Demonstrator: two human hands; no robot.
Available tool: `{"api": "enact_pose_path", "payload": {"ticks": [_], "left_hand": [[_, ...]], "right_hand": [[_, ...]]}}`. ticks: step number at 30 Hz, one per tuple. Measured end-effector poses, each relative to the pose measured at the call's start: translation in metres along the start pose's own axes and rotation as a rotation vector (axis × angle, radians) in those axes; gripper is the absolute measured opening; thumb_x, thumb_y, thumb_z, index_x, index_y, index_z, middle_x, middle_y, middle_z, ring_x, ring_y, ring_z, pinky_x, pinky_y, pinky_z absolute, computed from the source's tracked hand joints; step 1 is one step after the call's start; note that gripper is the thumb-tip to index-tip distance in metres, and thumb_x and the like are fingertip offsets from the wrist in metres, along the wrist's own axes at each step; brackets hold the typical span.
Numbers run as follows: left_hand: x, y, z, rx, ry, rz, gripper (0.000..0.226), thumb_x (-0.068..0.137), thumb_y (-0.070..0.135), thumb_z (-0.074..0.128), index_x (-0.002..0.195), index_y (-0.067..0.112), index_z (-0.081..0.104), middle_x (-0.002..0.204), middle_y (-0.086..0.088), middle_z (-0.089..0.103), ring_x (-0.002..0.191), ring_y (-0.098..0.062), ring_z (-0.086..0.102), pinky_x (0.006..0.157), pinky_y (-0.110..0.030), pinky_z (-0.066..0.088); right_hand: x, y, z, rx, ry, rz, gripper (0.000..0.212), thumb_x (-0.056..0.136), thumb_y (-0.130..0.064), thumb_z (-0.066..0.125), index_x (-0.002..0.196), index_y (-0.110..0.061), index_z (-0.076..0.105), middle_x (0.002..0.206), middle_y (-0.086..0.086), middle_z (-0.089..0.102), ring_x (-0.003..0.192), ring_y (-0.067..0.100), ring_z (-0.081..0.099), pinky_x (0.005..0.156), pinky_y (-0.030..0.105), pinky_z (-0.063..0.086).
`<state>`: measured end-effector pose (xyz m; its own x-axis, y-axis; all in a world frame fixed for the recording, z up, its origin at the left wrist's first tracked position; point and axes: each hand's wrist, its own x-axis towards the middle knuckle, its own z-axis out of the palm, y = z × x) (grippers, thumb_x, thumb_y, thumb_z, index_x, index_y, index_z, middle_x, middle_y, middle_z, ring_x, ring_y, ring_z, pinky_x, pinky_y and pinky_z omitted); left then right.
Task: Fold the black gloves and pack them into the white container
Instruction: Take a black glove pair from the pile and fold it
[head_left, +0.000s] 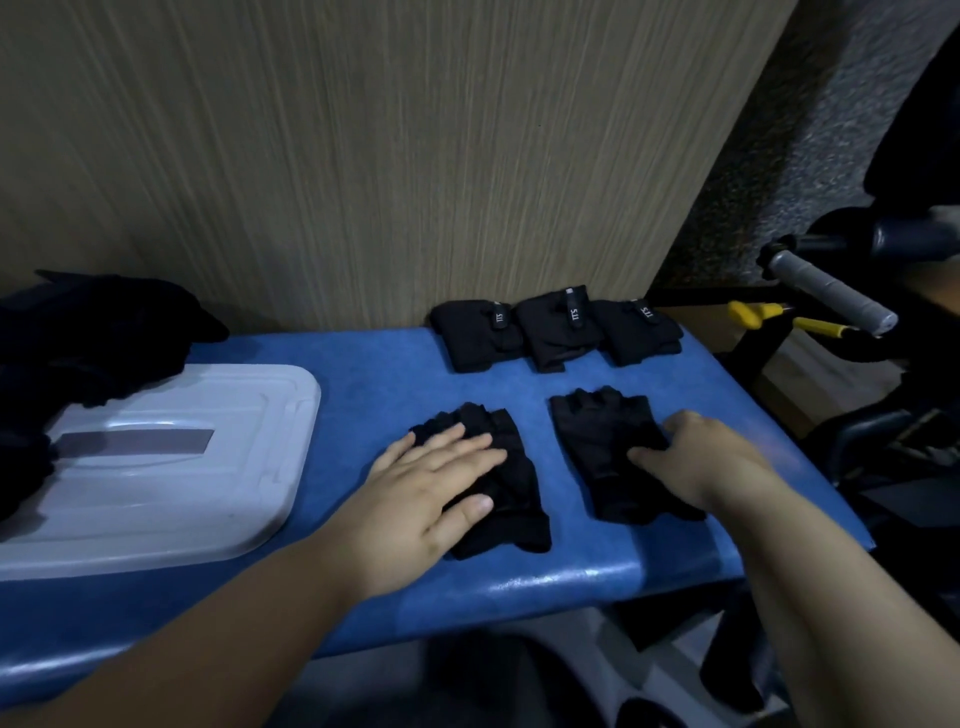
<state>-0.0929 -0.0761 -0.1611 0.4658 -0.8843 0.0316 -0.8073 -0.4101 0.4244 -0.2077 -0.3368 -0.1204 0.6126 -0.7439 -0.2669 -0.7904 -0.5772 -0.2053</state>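
Right now, nearest you, your left hand (436, 483) is lying flat with its fingers straight, pressing down on a black glove (519, 519) that is sitting close to the front edge of the blue padded bench (363, 395). Nothing is being gripped there; the palm and fingers are simply covering the glove's left half. Just beside it to the right, a second black glove (602, 441) is lying flat with its short finger ends pointing away from you, and a strip of blue is showing between the two. Your right hand (701, 457) is resting on this glove's right edge, with the thumb lying across the fabric and the fingers curling at the rim; whether they are actually pinching the cloth is not possible to tell. To your left, at about the same depth, the white container (171, 499) is sitting on the bench with a flat white face and a grey strip (135, 441) turned up, well apart from both hands. Farther back, three folded gloves (558, 332) are sitting side by side in a row against the wood-grain panel (363, 156), with their tags showing. At the far left, a loose heap of black gloves (93, 332) is lying partly over the container's back corner.
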Motion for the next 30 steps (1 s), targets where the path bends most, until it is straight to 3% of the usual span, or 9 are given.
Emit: {"api": "enact_pose_path", "payload": {"ticks": [7,12,16,19,22,24,25,27,30], "left_hand": [[-0.001,0.003,0.002,0.076,-0.096,-0.028,0.074,0.078,0.071,-0.001,0.147,0.05,0.017,0.146,0.038,0.003,0.14,0.01,-0.013,0.118,-0.032,-0.012],[-0.001,0.005,0.002,0.059,-0.09,-0.023,0.077,0.076,0.072,-0.003,0.147,0.049,0.018,0.147,0.038,0.004,0.138,0.013,-0.015,0.116,-0.03,-0.013],[-0.001,0.004,0.002,0.053,-0.088,-0.018,0.078,0.076,0.073,-0.002,0.147,0.049,0.018,0.145,0.039,0.005,0.138,0.013,-0.014,0.116,-0.03,-0.014],[0.002,0.002,0.002,-0.01,-0.08,-0.033,0.075,0.08,0.08,0.004,0.145,0.049,0.027,0.146,0.038,0.015,0.138,0.016,-0.008,0.117,-0.03,-0.011],[0.006,0.002,-0.002,-0.256,-0.008,-0.122,0.051,0.085,0.071,0.023,0.123,0.053,0.052,0.131,0.039,0.041,0.131,0.021,0.018,0.119,-0.029,0.004],[0.006,0.005,-0.007,-0.494,0.117,-0.212,0.039,0.088,0.07,0.034,0.096,0.046,0.063,0.111,0.026,0.063,0.112,0.013,0.047,0.111,-0.03,0.029],[0.005,0.007,-0.009,-0.588,0.171,-0.255,0.049,0.086,0.071,0.036,0.09,0.033,0.067,0.1,0.013,0.068,0.101,0.002,0.058,0.102,-0.034,0.04],[0.004,0.009,-0.012,-0.636,0.226,-0.312,0.077,0.08,0.079,0.037,0.09,0.009,0.065,0.095,-0.01,0.068,0.094,-0.02,0.062,0.091,-0.042,0.046],[0.003,0.008,-0.014,-0.615,0.221,-0.375,0.094,0.07,0.083,0.029,0.095,-0.001,0.063,0.094,-0.015,0.067,0.09,-0.026,0.063,0.089,-0.042,0.047]], "right_hand": [[-0.005,-0.011,0.01,0.405,-0.108,-0.214,0.037,0.079,-0.026,0.077,0.109,-0.023,0.056,0.1,-0.004,0.064,0.088,0.015,0.062,0.067,0.024,0.049],[-0.003,-0.01,0.011,0.645,-0.175,-0.265,0.028,0.077,-0.018,0.077,0.103,-0.021,0.066,0.105,0.002,0.07,0.094,0.021,0.068,0.088,0.043,0.055],[-0.017,-0.018,0.001,0.99,-0.293,-0.275,0.019,0.084,-0.003,0.068,0.102,-0.009,0.065,0.104,0.016,0.07,0.09,0.029,0.07,0.077,0.035,0.057],[-0.029,-0.027,-0.005,1.147,-0.432,-0.325,0.036,0.077,-0.013,0.069,0.111,-0.004,0.065,0.105,0.021,0.07,0.095,0.035,0.069,0.081,0.041,0.056],[-0.037,-0.039,-0.003,1.204,-0.55,-0.358,0.046,0.073,-0.027,0.066,0.115,-0.011,0.064,0.102,0.008,0.072,0.094,0.023,0.069,0.081,0.034,0.053],[-0.043,-0.046,0.0,1.235,-0.602,-0.36,0.046,0.073,-0.028,0.063,0.116,-0.012,0.063,0.103,0.006,0.071,0.093,0.017,0.068,0.078,0.029,0.055],[-0.045,-0.049,0.003,1.228,-0.61,-0.363,0.047,0.072,-0.027,0.063,0.117,-0.011,0.063,0.107,0.007,0.071,0.095,0.017,0.068,0.078,0.028,0.056],[-0.047,-0.053,0.007,1.183,-0.577,-0.391,0.044,0.074,-0.024,0.066,0.116,-0.011,0.064,0.11,0.009,0.07,0.096,0.015,0.068,0.075,0.025,0.055],[-0.045,-0.054,0.012,1.067,-0.389,-0.413,0.021,0.087,-0.013,0.065,0.107,-0.017,0.067,0.104,0.005,0.071,0.087,0.007,0.067,0.068,0.019,0.051]]}}
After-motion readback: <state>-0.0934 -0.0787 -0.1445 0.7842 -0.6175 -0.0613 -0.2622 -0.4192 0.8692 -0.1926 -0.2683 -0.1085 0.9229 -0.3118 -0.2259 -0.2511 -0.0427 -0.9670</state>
